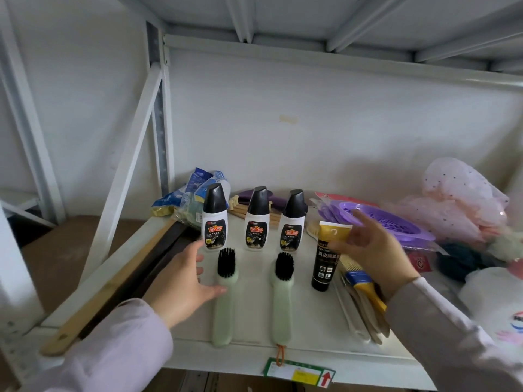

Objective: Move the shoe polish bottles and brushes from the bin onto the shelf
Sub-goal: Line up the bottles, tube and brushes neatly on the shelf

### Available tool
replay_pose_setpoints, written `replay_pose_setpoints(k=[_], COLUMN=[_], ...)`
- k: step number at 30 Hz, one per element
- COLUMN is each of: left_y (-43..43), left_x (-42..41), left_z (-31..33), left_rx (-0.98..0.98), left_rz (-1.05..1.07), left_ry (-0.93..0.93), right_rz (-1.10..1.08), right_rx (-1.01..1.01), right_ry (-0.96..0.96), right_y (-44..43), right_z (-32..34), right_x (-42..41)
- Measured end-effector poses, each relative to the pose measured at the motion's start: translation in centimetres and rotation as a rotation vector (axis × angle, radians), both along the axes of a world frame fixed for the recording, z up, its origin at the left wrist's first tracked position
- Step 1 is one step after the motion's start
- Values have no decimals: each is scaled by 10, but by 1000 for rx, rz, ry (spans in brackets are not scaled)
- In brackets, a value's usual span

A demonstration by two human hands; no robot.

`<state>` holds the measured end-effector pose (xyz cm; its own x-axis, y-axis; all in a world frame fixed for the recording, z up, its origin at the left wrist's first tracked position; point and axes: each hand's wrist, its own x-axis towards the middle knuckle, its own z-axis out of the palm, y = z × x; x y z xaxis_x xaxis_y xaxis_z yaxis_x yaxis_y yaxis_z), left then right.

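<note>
Three white shoe polish bottles with black caps stand in a row on the white shelf (317,329): left (215,222), middle (257,224), right (293,226). In front of them lie two pale green brushes with black bristles, one at left (223,306) and one at right (282,301). My left hand (181,281) is open beside the left brush, thumb touching its handle. My right hand (373,250) pinches the gold top of an upright black tube (325,264). The bin is out of view.
A long wooden stick (113,281) lies along the shelf's left edge. Blue packets (192,193) sit at the back left, with a purple strainer (387,222), pink mesh (458,199) and a white tub (495,301) on the right. A blue-and-yellow paintbrush (363,282) lies right of the tube.
</note>
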<state>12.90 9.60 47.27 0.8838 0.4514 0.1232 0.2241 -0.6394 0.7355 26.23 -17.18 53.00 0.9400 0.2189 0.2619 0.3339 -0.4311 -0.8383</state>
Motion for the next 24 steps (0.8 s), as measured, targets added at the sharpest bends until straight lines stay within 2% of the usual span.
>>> replay_pose_setpoints(k=[3, 5, 6, 8, 10, 12, 15, 24], left_y=[-8, -15, -19, -25, -29, -30, -30, -32], left_x=[-10, -15, -17, -19, -19, -17, -15, -11], left_z=[-3, -5, -6, -7, -10, -11, -13, -15], left_rx=[160, 231, 244, 234, 229, 258, 288, 296], left_rz=[10, -55, -91, -133, -133, -125, -125, -114], left_ry=[-36, -29, -18, -15, -15, -19, -27, -18], right_rz=[-351, -285, -183, -1, 54, 59, 65, 52], right_rx=[65, -53, -144, -334, -458, -533, -576, -521], right_ry=[-495, -666, -638, -420, -218, -123, -116, -118], right_y=[3, 20, 31, 50, 61, 66, 70, 69], right_z=[9, -2, -13, -39, -58, -64, -68, -72], right_x=[-29, -57, -70, -87, -91, -91, -87, -83])
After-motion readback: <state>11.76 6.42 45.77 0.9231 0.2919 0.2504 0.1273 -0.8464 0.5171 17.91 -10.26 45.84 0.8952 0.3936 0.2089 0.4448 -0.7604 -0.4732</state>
